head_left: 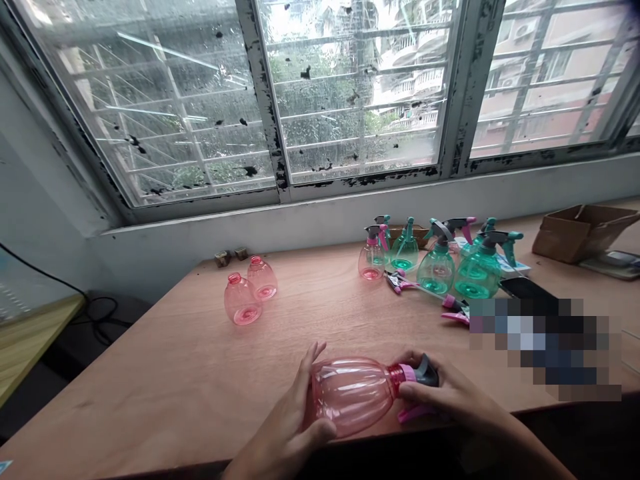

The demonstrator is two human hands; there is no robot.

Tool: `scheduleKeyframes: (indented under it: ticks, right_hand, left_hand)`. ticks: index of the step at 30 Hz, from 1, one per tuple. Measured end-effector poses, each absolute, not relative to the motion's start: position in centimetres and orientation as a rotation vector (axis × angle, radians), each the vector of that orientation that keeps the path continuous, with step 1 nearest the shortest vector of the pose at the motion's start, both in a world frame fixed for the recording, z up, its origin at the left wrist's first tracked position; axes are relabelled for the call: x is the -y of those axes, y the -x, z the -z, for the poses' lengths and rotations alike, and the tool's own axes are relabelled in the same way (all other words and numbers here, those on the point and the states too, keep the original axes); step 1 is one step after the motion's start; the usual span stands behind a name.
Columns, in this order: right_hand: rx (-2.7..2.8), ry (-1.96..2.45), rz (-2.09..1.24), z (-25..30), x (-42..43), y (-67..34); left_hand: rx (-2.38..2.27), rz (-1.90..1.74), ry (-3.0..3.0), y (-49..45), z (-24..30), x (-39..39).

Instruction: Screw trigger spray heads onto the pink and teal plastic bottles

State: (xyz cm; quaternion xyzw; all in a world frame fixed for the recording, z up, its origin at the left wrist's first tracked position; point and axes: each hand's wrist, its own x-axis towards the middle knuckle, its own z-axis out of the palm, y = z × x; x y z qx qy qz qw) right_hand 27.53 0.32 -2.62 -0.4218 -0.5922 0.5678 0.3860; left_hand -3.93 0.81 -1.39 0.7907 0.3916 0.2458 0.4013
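Observation:
A pink see-through spray bottle (pixel 353 392) lies on its side near the front edge of the wooden table (pixel 165 373). My left hand (pixel 293 417) cups the bottle's base, fingers wrapped round it. My right hand (pixel 445 393) is closed on the grey and pink spray head (pixel 423 373) screwed on the bottle's neck. Two pink bottles without heads (pixel 249 293) lie at the table's left middle.
A cluster of assembled pink and green spray bottles (pixel 440 263) stands at the back right, with loose pink spray heads (pixel 430 293) beside them. A cardboard box (pixel 580 230) sits at far right. A blurred dark patch (pixel 545 347) covers part of the right side. The window sill runs behind.

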Motion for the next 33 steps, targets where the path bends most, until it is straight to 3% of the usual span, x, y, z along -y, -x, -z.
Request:
scheduleKeyframes:
  ticks: [18,33]
  right_hand:
    - [1.571,1.136,-1.299,2.31,-0.28,-27.53]
    - [1.443,1.116,-1.455,2.65,-0.38,-27.44]
  left_hand:
    - [-0.983,-0.609,-2.007,3.93,1.34,-0.91]
    - [-1.042,-0.591,-2.047,3.43,1.38,-0.82]
